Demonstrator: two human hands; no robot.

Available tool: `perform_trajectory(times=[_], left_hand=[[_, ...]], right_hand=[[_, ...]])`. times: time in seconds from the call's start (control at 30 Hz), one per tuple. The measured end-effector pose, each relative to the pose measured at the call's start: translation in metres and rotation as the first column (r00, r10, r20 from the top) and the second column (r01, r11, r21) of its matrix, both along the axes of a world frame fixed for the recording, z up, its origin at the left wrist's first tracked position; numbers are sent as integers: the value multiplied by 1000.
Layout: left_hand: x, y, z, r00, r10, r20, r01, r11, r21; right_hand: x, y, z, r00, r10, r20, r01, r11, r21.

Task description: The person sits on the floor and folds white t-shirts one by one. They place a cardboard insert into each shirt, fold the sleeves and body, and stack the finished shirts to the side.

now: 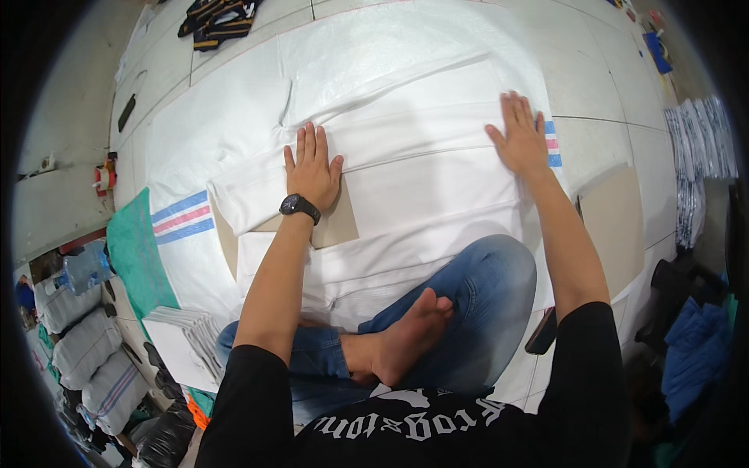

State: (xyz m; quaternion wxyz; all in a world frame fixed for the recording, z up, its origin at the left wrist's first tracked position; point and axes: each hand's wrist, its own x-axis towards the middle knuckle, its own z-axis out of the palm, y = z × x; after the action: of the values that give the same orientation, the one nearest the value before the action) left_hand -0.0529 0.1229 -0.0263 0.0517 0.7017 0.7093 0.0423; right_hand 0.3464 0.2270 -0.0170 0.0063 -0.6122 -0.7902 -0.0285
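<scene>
A white garment or cloth (pixel 433 181) lies spread in front of me on a woven plastic sheet (pixel 234 93) with blue and pink stripes. My left hand (pixel 313 175), with a black watch (pixel 299 208) on its wrist, rests palm down on a folded-over strip of the cloth. Beside and partly under that hand, a grey-brown cardboard panel (pixel 336 219) shows on the cloth. My right hand (pixel 521 137) is pressed flat, fingers spread, on the cloth's right end near the sheet's striped edge. Neither hand grips anything. What lies under the folded cloth is hidden.
A cardboard sheet (pixel 614 228) and a dark phone (pixel 541 333) lie at right. Packaged stacks (pixel 699 140) stand farther right. A stack of folded white items (pixel 184 339) is at lower left, near full white sacks (pixel 114 392). Dark striped clothing (pixel 219 23) lies beyond the sheet.
</scene>
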Motion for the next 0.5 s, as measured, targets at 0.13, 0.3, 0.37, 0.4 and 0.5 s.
perform_trajectory(times=[0.13, 0.3, 0.37, 0.4, 0.5], left_hand=[[-5, -17, 20, 992, -57, 116, 35, 982, 188], [52, -112, 44, 898, -284, 336, 209, 947, 244], [71, -127, 38, 896, -277, 346, 217, 955, 202], [71, -133, 27, 916, -264, 302, 206, 956, 208], [64, -139, 12, 911, -241, 335, 172, 960, 222]], right_hand=[[48, -35, 22, 987, -109, -117, 111, 994, 9], [77, -115, 31, 848, 77, -525, -88, 996, 4], [84, -134, 22, 831, 67, -552, -103, 994, -34], [82, -138, 19, 829, 48, -557, -88, 995, -45], [82, -140, 17, 824, 38, -565, -69, 997, -33]])
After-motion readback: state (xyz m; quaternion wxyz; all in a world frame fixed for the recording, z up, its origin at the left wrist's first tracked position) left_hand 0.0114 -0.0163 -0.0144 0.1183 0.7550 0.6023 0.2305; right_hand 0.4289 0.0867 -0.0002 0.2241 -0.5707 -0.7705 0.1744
